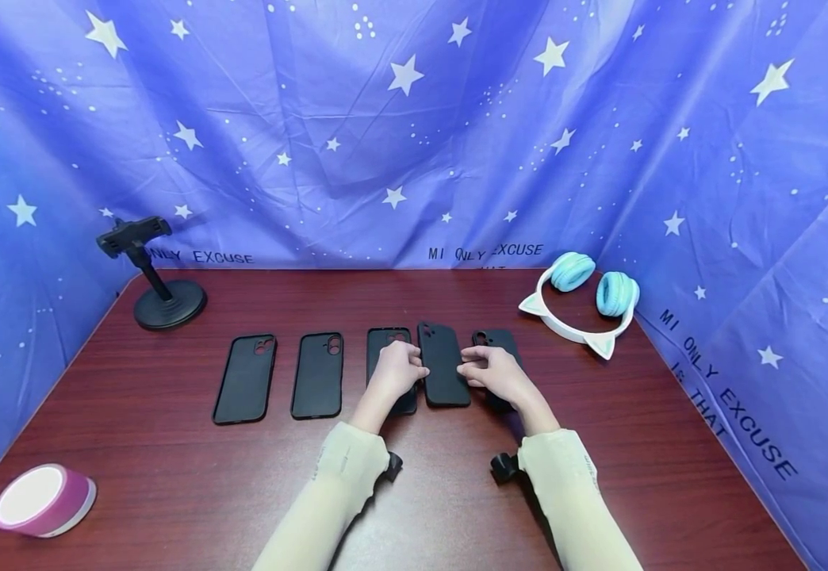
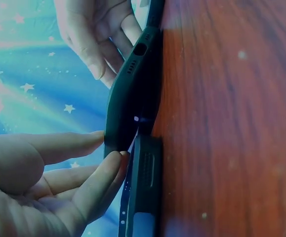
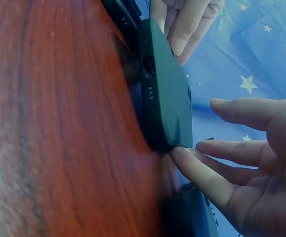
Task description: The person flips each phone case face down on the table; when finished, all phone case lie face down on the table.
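Note:
A black phone case point(image 1: 444, 365) lies back up and tilted in the middle of the row, its left edge raised. My left hand point(image 1: 394, 371) pinches that edge between thumb and fingers, over a neighbouring black case point(image 1: 380, 341) that it partly hides. At the opposite edge is my right hand point(image 1: 501, 374), its thumb touching the case's lower corner and its other fingers spread, as the right wrist view shows. Beneath this hand lies another black case point(image 1: 505, 339), partly covered. In the left wrist view, the charging-port opening shows on the held case's point(image 2: 125, 94) near end.
Two more black phone cases point(image 1: 244, 379) lie to the left, inner sides up. A black phone stand point(image 1: 170, 305) is at the back left, and cat-ear headphones point(image 1: 564, 323) rest at the back right. Near the front left sits a pink round object point(image 1: 64, 500) with a bright white face.

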Tool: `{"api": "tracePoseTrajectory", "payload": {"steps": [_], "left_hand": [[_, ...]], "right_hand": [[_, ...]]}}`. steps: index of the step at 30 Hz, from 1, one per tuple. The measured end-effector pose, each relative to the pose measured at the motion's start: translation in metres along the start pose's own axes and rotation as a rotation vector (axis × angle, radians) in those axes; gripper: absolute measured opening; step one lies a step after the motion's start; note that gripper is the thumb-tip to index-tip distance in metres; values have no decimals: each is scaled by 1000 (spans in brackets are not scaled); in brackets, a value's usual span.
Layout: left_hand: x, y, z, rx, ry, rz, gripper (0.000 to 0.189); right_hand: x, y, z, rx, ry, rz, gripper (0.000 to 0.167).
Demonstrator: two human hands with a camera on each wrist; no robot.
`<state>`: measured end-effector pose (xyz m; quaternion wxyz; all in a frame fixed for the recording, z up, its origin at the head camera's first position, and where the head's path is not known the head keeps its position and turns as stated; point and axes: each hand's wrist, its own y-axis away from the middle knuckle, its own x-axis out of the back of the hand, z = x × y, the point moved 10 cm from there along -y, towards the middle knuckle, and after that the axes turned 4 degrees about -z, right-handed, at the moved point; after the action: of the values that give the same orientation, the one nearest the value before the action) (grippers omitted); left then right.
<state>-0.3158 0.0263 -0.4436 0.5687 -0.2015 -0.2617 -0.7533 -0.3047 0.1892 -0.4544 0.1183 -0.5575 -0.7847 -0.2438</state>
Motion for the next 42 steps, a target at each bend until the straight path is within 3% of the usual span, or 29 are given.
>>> {"api": "tracePoseTrajectory", "payload": {"steps": [10, 19, 25, 31, 37, 42], "left_hand": [[-3, 0, 1, -11, -28, -11, 37], [1, 1, 1, -33, 11, -22, 37], [16, 6, 6, -71, 87, -9, 37], [36, 12, 3, -99, 85, 31, 38], [51, 20, -10, -119, 82, 60, 41], [60, 27, -27, -94, 84, 70, 46]], "right_hand": [[3, 3, 0, -32, 41, 13, 48], [4, 2, -2, -25, 67, 33, 46], [9, 6, -19, 44, 196, 105, 43], [1, 6, -36, 114, 240, 116, 40], [-20, -1, -48, 147, 254, 61, 40], [-34, -7, -53, 137, 262, 32, 42]]}}
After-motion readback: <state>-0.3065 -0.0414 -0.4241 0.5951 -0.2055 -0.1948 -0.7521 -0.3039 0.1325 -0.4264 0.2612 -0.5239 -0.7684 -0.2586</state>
